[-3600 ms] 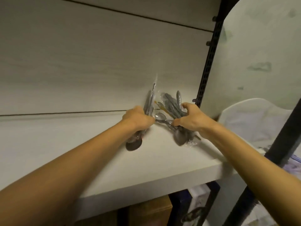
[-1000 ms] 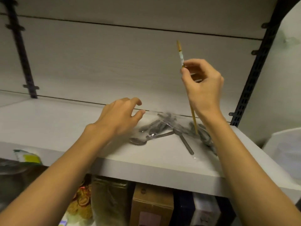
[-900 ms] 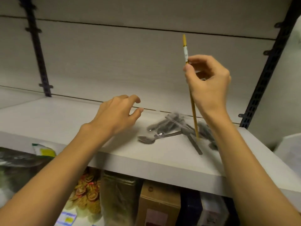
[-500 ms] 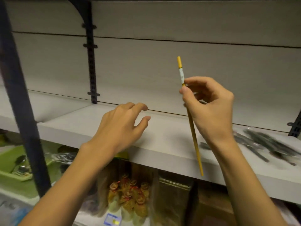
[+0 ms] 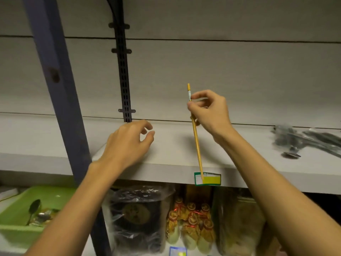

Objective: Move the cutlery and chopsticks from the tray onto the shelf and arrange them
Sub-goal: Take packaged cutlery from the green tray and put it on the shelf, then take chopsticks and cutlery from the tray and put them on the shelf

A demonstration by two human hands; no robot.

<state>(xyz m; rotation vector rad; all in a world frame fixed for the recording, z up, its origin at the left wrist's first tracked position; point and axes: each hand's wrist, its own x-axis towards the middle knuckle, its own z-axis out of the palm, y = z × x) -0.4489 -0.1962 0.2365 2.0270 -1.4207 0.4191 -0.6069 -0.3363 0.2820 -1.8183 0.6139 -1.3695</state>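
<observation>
Swung leftward since a moment ago, leaving the wrapped cutlery (image 5: 306, 140) far right on the shelf (image 5: 175, 145) and exposing the green tray (image 5: 16, 217) lower left. Right hand (image 5: 208, 111) pinching a yellow chopstick (image 5: 196, 133) near-upright over the shelf edge; left hand (image 5: 127, 145) loosely spread, empty. Probably about to lay it down apart from the spoons.

- Two bare arms come in from the bottom, one from 7 o'clock and one from 5 o'clock.
- No sleeves show on either arm. Both are bare right down to the picture's edge.
- The left hand (image 5: 127, 145) wears no glove, ring or watch.
- The right hand (image 5: 209, 111) is bare too, with no band on the wrist.
- The fingernails that show are short and plain.
</observation>
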